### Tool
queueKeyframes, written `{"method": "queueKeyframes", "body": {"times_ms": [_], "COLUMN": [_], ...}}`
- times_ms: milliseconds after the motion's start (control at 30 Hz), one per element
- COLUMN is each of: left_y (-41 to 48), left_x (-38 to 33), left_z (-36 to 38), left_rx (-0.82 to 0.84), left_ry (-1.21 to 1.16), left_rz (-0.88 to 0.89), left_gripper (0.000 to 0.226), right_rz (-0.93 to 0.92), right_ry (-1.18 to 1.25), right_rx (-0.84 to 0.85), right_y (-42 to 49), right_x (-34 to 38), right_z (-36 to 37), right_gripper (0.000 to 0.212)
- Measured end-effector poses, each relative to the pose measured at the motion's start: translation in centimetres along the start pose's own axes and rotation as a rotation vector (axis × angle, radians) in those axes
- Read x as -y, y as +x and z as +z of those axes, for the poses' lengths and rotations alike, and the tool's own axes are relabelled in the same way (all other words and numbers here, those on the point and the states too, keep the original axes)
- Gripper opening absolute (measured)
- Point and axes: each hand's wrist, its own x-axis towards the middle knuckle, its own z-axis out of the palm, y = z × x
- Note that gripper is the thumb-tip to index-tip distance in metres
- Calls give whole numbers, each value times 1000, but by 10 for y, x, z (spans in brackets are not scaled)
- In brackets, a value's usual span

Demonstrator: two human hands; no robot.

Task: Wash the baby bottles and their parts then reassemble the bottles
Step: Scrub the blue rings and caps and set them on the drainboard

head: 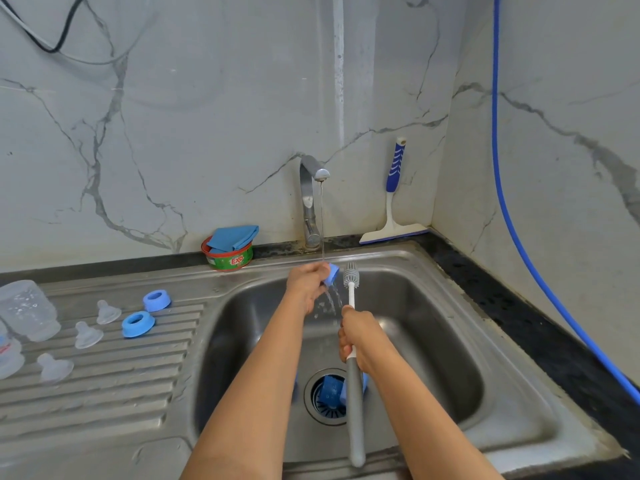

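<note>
**Rinsing a bottle part under the tap.** The left hand holds a small blue plastic piece over the back of the sink. Its fingers are curled round the piece, directly under the thin stream from the tap, and water fans off the piece's lower edge. The right hand grips the bottle brush where the white stem meets the grey handle, fingers wrapped fully round. The grey bristle head stands upright just beside the blue piece; whether they touch cannot be told. Another blue part lies in the drain strainer.

On the ribbed drainboard, left of the basin:
- two opaque blue screw rings;
- three clear teats, base down;
- two clear bottles at the left edge.

At the back edge of the bench stands a green soap tub with a folded blue cloth on top. A squeegee leans in the back right corner.
</note>
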Motion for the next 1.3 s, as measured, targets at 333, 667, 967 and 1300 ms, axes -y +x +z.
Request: {"method": "queueKeyframes", "body": {"times_ms": [333,667,967,1300], "left_y": [-7,-32,-80,-133], "left_x": [7,-26,-36,-30], "left_z": [-30,-71,-144,-246], "left_rx": [4,-332,-458,-735], "left_ry": [281,468,717,712], "left_rz": [75,447,335,234], "left_gripper": [22,32,32,28], "right_rz": [14,50,-117,-141], "right_ry": [-146,-290,-518,-522], "right_rx": [64,250,306,313], "right_y": [-5,-25,-47,-60], "right_x": [-3,-3,-8,2], "right_z": [6,20,44,65], "right_gripper": [24,32,27,25]}}
